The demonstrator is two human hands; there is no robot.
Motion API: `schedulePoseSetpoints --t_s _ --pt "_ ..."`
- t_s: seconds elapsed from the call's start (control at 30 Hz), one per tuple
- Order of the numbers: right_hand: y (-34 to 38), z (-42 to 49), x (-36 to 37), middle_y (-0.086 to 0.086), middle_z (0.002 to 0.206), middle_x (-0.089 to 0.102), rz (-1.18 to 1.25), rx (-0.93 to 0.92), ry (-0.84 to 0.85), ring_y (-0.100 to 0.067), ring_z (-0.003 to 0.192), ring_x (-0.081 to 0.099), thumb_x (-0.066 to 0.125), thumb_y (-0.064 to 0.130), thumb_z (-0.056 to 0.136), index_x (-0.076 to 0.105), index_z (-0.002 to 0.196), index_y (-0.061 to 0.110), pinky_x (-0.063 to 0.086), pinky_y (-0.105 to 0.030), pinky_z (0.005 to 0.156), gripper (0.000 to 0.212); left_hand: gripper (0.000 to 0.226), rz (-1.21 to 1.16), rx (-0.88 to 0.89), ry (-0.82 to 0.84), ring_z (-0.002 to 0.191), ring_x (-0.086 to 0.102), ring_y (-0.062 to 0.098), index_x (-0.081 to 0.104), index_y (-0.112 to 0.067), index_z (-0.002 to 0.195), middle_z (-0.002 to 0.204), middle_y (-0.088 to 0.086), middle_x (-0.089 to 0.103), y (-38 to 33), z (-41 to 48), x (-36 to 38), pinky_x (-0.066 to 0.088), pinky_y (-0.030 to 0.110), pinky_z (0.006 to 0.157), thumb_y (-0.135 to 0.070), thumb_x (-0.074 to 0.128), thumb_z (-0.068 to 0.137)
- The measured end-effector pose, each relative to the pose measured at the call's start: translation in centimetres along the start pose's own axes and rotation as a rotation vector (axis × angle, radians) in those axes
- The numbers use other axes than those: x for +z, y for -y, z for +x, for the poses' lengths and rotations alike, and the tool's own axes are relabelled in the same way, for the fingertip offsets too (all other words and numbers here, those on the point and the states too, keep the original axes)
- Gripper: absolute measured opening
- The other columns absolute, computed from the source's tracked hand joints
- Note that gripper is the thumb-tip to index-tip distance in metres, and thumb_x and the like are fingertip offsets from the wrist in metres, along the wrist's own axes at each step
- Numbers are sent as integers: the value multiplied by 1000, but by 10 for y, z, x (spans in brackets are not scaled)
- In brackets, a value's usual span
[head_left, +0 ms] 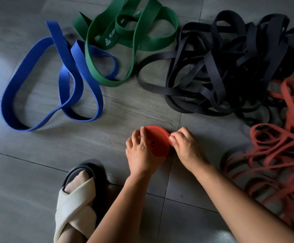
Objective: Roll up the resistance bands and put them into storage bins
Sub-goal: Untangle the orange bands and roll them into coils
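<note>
Both forearms reach forward and down toward the floor (37,172), the hands close together. The left hand (141,153) arches over the red roll (157,142), its fingers (134,137) curled round the roll's far and left edge. The right hand (184,146) pinches the roll's right edge, fingertips clamped on it. The roll sits between both hands. Loose red bands (274,146) lie to the right, with black bands (221,67), a green band (125,41) and a blue band (55,85) beyond.
</note>
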State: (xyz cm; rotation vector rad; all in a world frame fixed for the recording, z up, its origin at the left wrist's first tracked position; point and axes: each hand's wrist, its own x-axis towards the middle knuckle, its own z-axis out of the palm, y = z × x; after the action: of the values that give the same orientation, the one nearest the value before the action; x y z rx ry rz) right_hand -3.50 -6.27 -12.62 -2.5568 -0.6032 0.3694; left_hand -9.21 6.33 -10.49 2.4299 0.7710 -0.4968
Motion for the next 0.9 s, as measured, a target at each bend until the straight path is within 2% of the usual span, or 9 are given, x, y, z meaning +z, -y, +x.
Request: schedulePoseSetpoints --t_s 0.1,0.2,0.3,0.47,0.63,0.73,0.8,0.83,0.9 --pt "-1 -5 -1 -16 82 56 16 -3 27 -31 71 60 42 32 85 66 93 1 52 -35 61 40 110 6 4 0 132 17 25 5 -20 148 149 3 15 0 1 0 22 34 107 -46 75 67" --pt "-3 -1 -1 -18 78 58 61 55 16 -35 67 62 59 14 76 67 89 0 55 -42 55 22 110 11 0 4 132 16 26 5 -21 148 150 3 14 -2 1 0 21 33 107 -44 75 66" --pt "-7 7 -6 -19 88 59 102 140 -7 -34 79 60 66 3 77 65 90 -1 48 -38 68 14 111 10 2 2 133 16 26 5 -20 148 150 3 14 0 1 0 21 33 107 -43 76 66" --pt "10 -9 13 -20 82 57 275 319 -124 -35 74 58 69 1 75 63 75 -2 40 -34 69 7 112 -20 3 -19 131 18 24 9 -21 148 149 1 17 3 0 0 20 30 106 -43 78 63" --pt "15 -5 8 -19 97 62 258 508 -94 -34 92 58 59 10 86 64 92 1 42 -35 80 12 111 -74 7 -30 130 17 23 9 -23 148 150 -1 17 6 -1 2 19 30 105 -42 78 63" --pt "16 -3 9 -15 87 67 304 558 -25 -33 83 62 61 11 84 64 78 11 49 -37 77 7 108 -115 15 -80 131 19 23 14 -21 147 151 -2 19 8 -5 7 18 29 105 -37 79 62" --pt "19 -4 12 -13 70 67 468 665 -10 -33 70 65 62 8 83 56 62 21 53 -46 73 25 106 -142 13 -102 132 20 22 17 -20 146 153 -3 18 9 -7 10 18 29 106 -34 80 62" --pt "21 -5 12 -11 65 65 513 699 -24 -33 67 66 61 6 83 54 61 23 54 -47 71 28 106 -146 16 -108 133 19 22 18 -19 146 154 -3 17 9 -8 11 17 28 106 -34 80 62" --pt "22 -7 11 -13 71 66 516 676 -23 -33 73 66 61 5 83 62 71 16 54 -43 75 17 106 -137 23 -110 134 18 21 17 -18 147 155 -3 15 10 -7 12 15 27 107 -34 80 63"
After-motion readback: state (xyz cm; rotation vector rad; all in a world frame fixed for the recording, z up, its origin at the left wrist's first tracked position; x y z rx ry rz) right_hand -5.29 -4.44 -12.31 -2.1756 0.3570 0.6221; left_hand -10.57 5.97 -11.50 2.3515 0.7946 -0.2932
